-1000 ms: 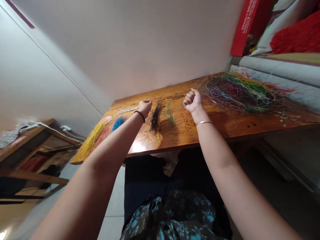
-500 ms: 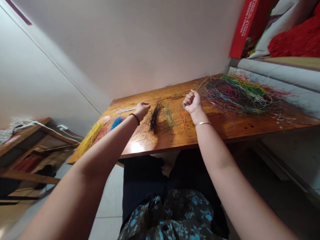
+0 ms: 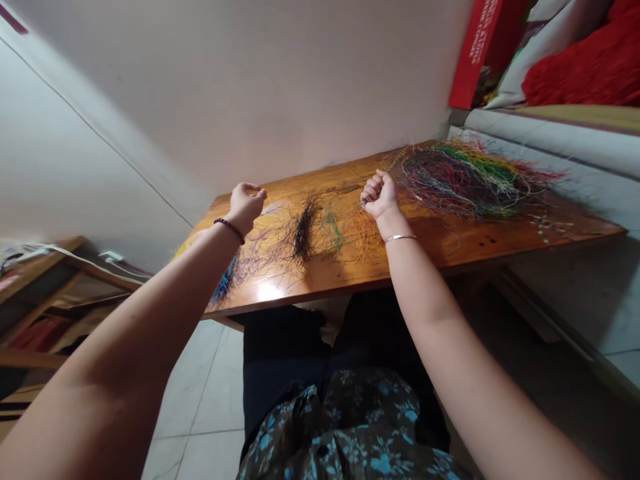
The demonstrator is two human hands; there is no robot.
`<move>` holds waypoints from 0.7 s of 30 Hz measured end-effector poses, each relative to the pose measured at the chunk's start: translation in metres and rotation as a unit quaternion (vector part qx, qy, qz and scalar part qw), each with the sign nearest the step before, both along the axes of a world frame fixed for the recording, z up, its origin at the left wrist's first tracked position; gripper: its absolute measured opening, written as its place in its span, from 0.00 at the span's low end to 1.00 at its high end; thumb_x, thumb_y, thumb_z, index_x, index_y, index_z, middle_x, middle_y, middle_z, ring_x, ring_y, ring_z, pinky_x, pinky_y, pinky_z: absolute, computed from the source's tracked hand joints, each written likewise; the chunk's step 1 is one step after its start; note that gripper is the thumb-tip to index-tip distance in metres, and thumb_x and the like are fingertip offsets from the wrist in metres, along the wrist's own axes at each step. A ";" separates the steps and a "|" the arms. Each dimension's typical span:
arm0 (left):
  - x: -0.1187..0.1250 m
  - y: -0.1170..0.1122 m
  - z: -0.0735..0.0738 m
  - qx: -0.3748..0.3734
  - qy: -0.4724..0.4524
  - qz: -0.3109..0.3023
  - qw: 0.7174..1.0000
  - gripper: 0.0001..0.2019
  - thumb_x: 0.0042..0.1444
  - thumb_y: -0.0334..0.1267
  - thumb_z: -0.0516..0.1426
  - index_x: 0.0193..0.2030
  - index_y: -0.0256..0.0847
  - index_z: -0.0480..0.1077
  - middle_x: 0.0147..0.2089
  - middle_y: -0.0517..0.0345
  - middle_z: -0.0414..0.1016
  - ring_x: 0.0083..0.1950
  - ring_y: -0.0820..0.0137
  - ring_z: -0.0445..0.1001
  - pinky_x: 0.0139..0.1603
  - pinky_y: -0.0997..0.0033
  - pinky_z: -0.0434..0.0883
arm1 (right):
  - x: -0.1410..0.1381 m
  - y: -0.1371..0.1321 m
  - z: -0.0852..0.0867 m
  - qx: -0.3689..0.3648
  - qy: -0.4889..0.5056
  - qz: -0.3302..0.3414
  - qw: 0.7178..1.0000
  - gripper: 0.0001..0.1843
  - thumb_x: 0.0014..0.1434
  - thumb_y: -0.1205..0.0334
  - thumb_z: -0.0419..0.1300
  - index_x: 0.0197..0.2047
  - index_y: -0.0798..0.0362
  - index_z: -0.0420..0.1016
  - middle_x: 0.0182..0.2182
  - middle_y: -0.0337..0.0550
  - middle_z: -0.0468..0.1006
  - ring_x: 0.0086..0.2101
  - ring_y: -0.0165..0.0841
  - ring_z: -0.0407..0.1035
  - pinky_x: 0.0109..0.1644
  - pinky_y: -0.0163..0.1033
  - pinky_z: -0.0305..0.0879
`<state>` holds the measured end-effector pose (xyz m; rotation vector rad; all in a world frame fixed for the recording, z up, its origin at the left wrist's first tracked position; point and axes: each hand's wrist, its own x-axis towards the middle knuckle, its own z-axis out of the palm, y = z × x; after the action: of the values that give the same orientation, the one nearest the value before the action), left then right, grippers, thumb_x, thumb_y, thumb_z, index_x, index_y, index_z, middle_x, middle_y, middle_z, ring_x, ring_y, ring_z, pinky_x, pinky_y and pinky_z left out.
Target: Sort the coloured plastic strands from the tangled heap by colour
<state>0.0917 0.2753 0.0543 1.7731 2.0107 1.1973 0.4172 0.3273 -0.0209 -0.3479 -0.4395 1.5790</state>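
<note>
Grip of the right hand [image 3: 380, 195] is pressed into a tight fist, with a thin silvery tip [image 3: 363, 203] showing at its edge, too small to identify. The left hand [image 3: 245, 205] is open, fingers loosely curved, above the far side of the wooden desk [image 3: 440, 257]. Between the hands lie a black strand tuft [image 3: 303, 233] and a sparse patch of green strands [image 3: 331, 230]. Orange strands [image 3: 363, 240] spread just below the fist, and a large multicoloured strand heap [image 3: 465, 180] sits just beyond it, toward the desk's right end.
</note>
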 end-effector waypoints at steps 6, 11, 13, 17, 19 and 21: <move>0.015 0.012 -0.036 -0.012 0.044 0.060 0.997 0.09 0.61 0.37 0.58 0.45 0.39 0.64 0.39 0.51 0.73 0.42 0.63 0.72 0.47 0.64 0.67 | 0.000 0.000 -0.001 0.003 0.013 0.010 1.000 0.27 0.64 0.62 0.55 0.26 0.50 0.35 0.14 0.28 0.44 0.14 0.23 0.37 0.15 0.32 0.39; 0.033 0.016 -0.055 -0.045 0.079 0.035 0.995 0.09 0.58 0.38 0.57 0.45 0.43 0.65 0.38 0.49 0.74 0.43 0.59 0.74 0.46 0.62 0.67 | 0.000 0.004 -0.005 0.022 0.050 0.026 0.998 0.26 0.64 0.64 0.54 0.26 0.50 0.35 0.14 0.28 0.44 0.14 0.23 0.37 0.16 0.33 0.40; 0.043 0.015 -0.058 -0.056 0.084 0.011 0.995 0.11 0.57 0.38 0.58 0.46 0.42 0.66 0.38 0.50 0.75 0.41 0.60 0.74 0.43 0.64 0.67 | 0.000 0.005 -0.007 0.031 0.060 0.034 0.997 0.27 0.63 0.64 0.54 0.27 0.50 0.34 0.13 0.28 0.45 0.14 0.23 0.37 0.16 0.33 0.40; 0.064 0.005 -0.065 -0.095 0.092 -0.088 0.987 0.09 0.54 0.40 0.61 0.40 0.41 0.69 0.32 0.54 0.75 0.34 0.64 0.72 0.36 0.69 0.66 | -0.001 0.004 -0.006 0.026 0.078 0.051 0.995 0.27 0.64 0.64 0.53 0.27 0.50 0.34 0.13 0.27 0.44 0.13 0.23 0.37 0.16 0.33 0.39; 0.074 -0.001 -0.069 -0.111 0.094 -0.146 0.978 0.10 0.51 0.42 0.64 0.36 0.41 0.70 0.29 0.56 0.74 0.31 0.66 0.71 0.32 0.71 0.64 | -0.002 0.002 -0.003 0.011 0.087 0.062 0.994 0.25 0.65 0.63 0.52 0.27 0.50 0.34 0.12 0.27 0.44 0.13 0.23 0.36 0.15 0.33 0.38; 0.083 -0.006 -0.071 -0.112 0.093 -0.187 0.971 0.11 0.51 0.45 0.64 0.35 0.40 0.72 0.29 0.56 0.74 0.29 0.67 0.70 0.30 0.72 0.62 | -0.003 0.000 0.000 -0.004 0.085 0.073 0.994 0.25 0.65 0.63 0.52 0.26 0.50 0.35 0.12 0.27 0.44 0.13 0.23 0.36 0.15 0.33 0.38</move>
<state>0.1751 0.2697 -0.0169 2.0846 1.7082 0.6843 0.4138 0.3274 -0.0209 -0.1875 -0.3331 1.7379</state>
